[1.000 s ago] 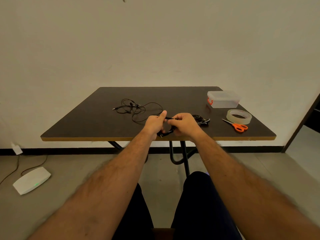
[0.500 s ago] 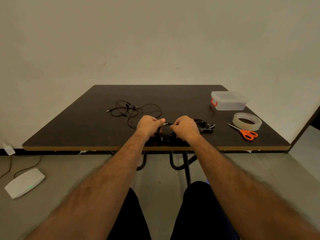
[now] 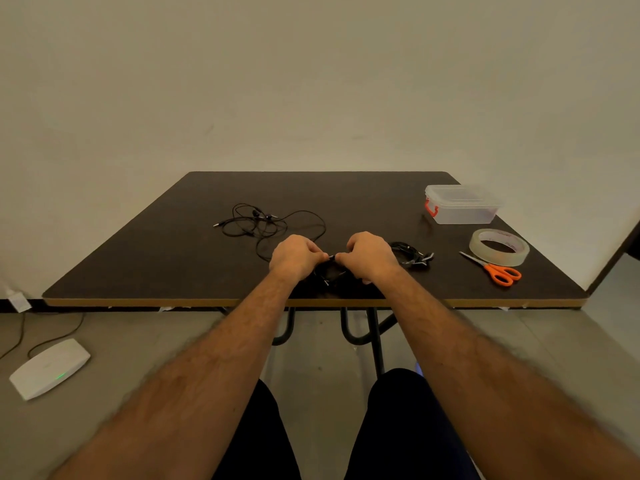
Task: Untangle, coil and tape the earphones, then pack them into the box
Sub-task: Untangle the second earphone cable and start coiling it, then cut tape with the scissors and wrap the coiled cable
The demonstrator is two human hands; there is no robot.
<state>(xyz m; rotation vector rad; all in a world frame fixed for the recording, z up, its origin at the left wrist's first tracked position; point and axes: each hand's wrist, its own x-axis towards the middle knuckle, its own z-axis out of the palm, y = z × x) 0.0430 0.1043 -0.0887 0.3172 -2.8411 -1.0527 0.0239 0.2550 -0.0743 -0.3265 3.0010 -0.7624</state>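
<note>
Black earphone coil (image 3: 329, 271) pinched between both hands near the table's front edge.

Left hand (image 3: 294, 254) and right hand (image 3: 369, 254) each curl their fingers onto the cord, fingertips nearly meeting above the loop hanging below them. Just right lies a bundled earphone set (image 3: 412, 256); behind the left hand, a tangled earphone set (image 3: 263, 225). Farther right on the dark table (image 3: 138, 265): tape roll (image 3: 499, 246), orange-handled scissors (image 3: 495, 270), lidded clear plastic box (image 3: 462, 204).

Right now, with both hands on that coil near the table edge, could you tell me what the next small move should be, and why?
Probably keep the left hand pinching the coiled earphones and send the right hand to the tape roll. The coil looks wound but I see no tape on it, and the tape and scissors lie just to the right.
</note>
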